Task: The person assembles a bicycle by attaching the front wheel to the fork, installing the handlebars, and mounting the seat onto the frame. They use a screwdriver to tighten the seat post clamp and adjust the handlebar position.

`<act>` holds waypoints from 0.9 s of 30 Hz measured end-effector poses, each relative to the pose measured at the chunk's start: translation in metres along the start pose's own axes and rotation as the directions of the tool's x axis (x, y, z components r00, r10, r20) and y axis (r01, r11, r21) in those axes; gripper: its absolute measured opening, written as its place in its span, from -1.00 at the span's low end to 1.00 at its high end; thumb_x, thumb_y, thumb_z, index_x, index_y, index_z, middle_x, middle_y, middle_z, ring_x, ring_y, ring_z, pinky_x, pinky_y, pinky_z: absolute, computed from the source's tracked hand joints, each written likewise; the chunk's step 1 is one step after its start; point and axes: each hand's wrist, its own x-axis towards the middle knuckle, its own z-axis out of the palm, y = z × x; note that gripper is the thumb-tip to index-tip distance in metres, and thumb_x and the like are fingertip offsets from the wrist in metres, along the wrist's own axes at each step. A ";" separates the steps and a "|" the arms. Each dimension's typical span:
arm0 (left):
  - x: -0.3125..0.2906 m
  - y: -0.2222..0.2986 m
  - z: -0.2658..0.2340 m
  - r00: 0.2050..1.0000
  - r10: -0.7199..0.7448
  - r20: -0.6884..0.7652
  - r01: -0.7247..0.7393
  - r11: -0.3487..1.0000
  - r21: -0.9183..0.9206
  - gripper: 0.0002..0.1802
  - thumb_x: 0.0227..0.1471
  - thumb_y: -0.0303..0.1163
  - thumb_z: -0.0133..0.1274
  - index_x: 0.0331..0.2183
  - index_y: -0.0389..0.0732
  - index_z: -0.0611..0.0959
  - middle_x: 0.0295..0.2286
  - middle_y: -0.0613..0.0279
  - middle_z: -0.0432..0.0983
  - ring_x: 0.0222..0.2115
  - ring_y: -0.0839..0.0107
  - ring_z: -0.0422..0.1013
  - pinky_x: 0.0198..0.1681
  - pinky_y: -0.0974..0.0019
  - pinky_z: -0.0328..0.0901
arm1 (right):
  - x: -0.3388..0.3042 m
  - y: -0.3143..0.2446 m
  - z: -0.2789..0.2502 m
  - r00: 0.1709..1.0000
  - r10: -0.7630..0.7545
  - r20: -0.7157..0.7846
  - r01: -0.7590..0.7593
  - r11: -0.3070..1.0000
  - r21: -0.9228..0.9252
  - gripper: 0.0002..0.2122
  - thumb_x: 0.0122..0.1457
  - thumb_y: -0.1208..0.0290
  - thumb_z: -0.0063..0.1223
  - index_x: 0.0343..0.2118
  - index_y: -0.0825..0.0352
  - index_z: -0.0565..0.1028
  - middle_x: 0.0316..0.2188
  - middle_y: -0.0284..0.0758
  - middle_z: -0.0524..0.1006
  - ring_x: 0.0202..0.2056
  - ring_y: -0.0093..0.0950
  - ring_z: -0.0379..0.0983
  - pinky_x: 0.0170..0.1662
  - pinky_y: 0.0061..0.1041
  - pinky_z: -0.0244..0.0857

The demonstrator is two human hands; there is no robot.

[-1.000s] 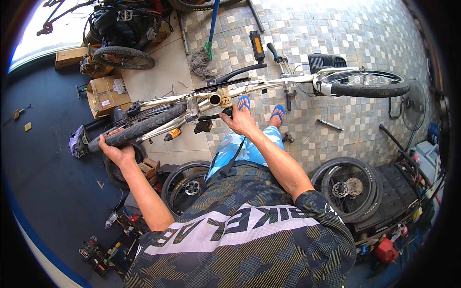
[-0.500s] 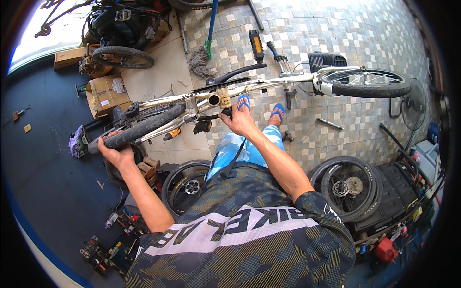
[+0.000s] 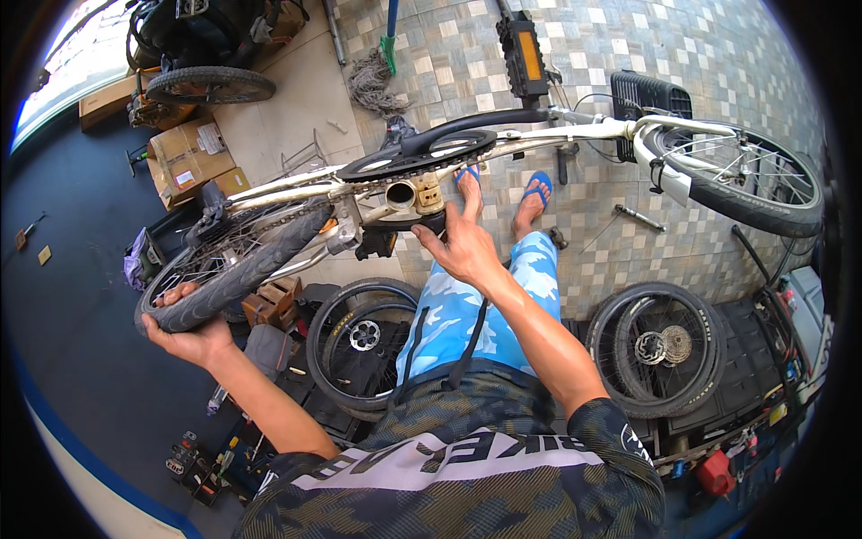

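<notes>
**A wide two-handed hold**

The white bicycle [image 3: 561,133] tilts across the person's front, over the tiled floor [image 3: 620,265]. The left hand [image 3: 193,337] has its fingers around the rear tyre [image 3: 251,268]; the right hand [image 3: 463,247] grips the black crank arm [image 3: 418,222], probably because spaced holds balance the weight.

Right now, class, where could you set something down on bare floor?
Bare tiles show between the mop and the pedal, and between the silver tool and the stacked wheels. It is crowded right of the left hand: brown box, loose wheel.
</notes>
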 end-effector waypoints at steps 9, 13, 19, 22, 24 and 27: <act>0.004 -0.004 0.003 0.999 0.041 0.023 -0.041 0.999 0.025 -0.61 0.10 -0.07 0.22 -0.33 -0.18 0.48 -0.41 0.21 0.45 -0.31 0.26 0.39 -0.08 0.16 0.38 | 0.003 -0.002 -0.006 0.990 0.034 0.134 -0.038 0.999 0.030 -0.40 0.24 0.01 0.23 -0.05 0.59 0.38 0.37 0.36 -0.16 0.33 0.36 0.03 0.17 -0.05 0.38; 0.005 -0.002 0.003 0.998 0.051 0.029 -0.052 0.998 0.045 -0.60 0.11 -0.06 0.22 -0.32 -0.18 0.48 -0.40 0.21 0.44 -0.30 0.26 0.38 -0.07 0.16 0.38 | 0.002 -0.002 -0.004 0.996 0.029 0.088 -0.033 0.999 0.038 -0.41 0.23 0.00 0.24 -0.09 0.58 0.40 0.22 0.35 -0.02 0.32 0.36 0.01 0.19 0.01 0.26; 0.008 -0.002 -0.003 0.998 0.031 0.050 -0.032 0.999 0.020 -0.59 0.10 -0.06 0.23 -0.32 -0.18 0.47 -0.38 0.21 0.44 -0.28 0.25 0.38 -0.05 0.17 0.36 | 0.003 -0.003 -0.002 0.999 0.035 -0.007 -0.035 0.999 0.039 -0.40 0.18 -0.09 0.23 -0.35 0.58 0.54 -0.50 0.18 0.58 0.27 0.36 -0.12 0.32 0.28 -0.35; 0.010 -0.001 -0.004 0.998 0.035 0.050 -0.036 0.999 0.019 -0.59 0.09 -0.06 0.24 -0.32 -0.18 0.47 -0.38 0.21 0.44 -0.28 0.25 0.38 -0.05 0.17 0.35 | 0.002 -0.002 -0.001 1.000 0.026 -0.013 -0.025 0.999 0.027 -0.39 0.19 -0.10 0.21 -0.35 0.59 0.54 -0.51 0.17 0.58 0.26 0.36 -0.11 0.31 0.28 -0.35; 0.009 -0.001 -0.002 0.999 0.036 0.040 -0.037 0.999 0.021 -0.58 0.09 -0.06 0.24 -0.32 -0.18 0.47 -0.38 0.21 0.43 -0.27 0.25 0.37 -0.05 0.17 0.35 | 0.002 -0.002 -0.001 1.000 0.028 -0.011 -0.027 0.999 0.024 -0.39 0.19 -0.10 0.21 -0.35 0.59 0.54 -0.52 0.17 0.58 0.26 0.36 -0.10 0.31 0.29 -0.35; 0.009 -0.001 -0.003 0.998 0.031 0.047 -0.031 0.999 0.010 -0.59 0.08 -0.07 0.24 -0.32 -0.19 0.47 -0.38 0.20 0.43 -0.27 0.24 0.37 -0.05 0.18 0.35 | 0.002 -0.002 -0.001 0.999 0.035 -0.001 -0.035 0.999 0.015 -0.38 0.20 -0.11 0.19 -0.35 0.59 0.54 -0.54 0.15 0.58 0.26 0.36 -0.09 0.30 0.29 -0.34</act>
